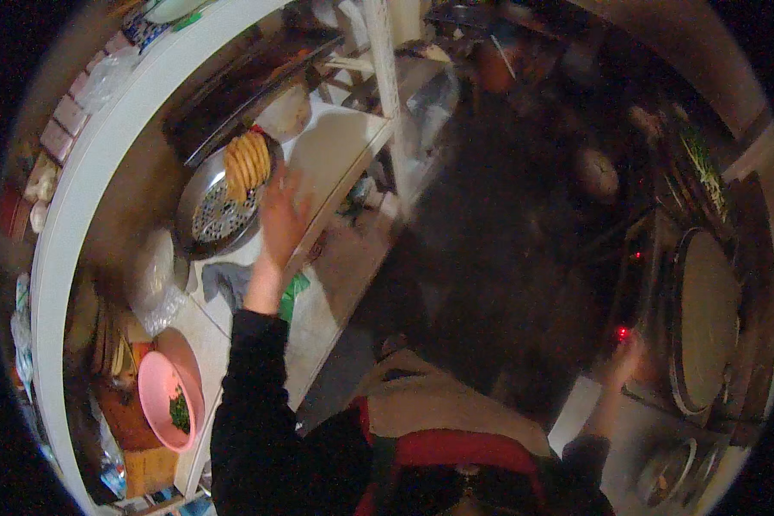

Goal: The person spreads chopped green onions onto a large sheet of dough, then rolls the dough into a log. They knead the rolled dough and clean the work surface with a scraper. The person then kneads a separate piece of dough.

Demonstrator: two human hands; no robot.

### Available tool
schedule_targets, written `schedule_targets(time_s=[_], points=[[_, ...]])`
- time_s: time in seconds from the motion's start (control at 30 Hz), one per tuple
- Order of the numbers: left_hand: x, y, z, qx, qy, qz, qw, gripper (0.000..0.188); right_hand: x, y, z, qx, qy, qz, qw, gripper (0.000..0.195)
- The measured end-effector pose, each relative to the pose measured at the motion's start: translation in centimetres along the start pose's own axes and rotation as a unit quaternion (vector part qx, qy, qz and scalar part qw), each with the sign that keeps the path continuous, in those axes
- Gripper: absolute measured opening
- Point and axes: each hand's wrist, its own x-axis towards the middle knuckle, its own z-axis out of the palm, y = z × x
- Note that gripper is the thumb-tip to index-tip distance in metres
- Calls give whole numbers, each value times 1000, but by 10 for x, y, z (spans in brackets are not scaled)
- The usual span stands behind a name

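My left hand point(282, 216) is at the right edge of a round metal pan point(197, 193) with a perforated insert; whether it grips the rim is unclear. Long yellow-brown pieces of food point(246, 164) lie side by side in the pan's upper part. The pan rests on a pale shelf or counter at the left. My right hand point(629, 355) reaches to the dim right side, close to a small red light point(623, 333) on the front of what looks like a stove; its fingers are blurred. Right of that hand is a large round pan or lid point(709, 322).
A pink plastic bowl point(158, 400) with chopped greens stands at the lower left beside a wooden board point(148, 474). A white curved shelf edge point(71, 226) runs along the left. A white post point(382, 64) rises at the counter's far corner. Green stalks point(703, 168) lie at the upper right.
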Motion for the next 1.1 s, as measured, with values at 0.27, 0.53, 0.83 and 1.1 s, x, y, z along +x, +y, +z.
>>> schedule_targets(time_s=[0.27,0.53,0.83,1.1], points=[[209,-98,-5,89,-189,-91,974,36,30,-163,102,-107,3,-124,987,25],[227,-186,29,187,-185,-47,964,33,12,-214,138,-72,-45,-125,988,20],[193,-207,1,219,-146,-54,963,30,15,-222,148,-87,-73,-116,987,17],[162,-147,-47,202,-109,4,973,28,51,-258,183,32,-143,-216,965,16]])
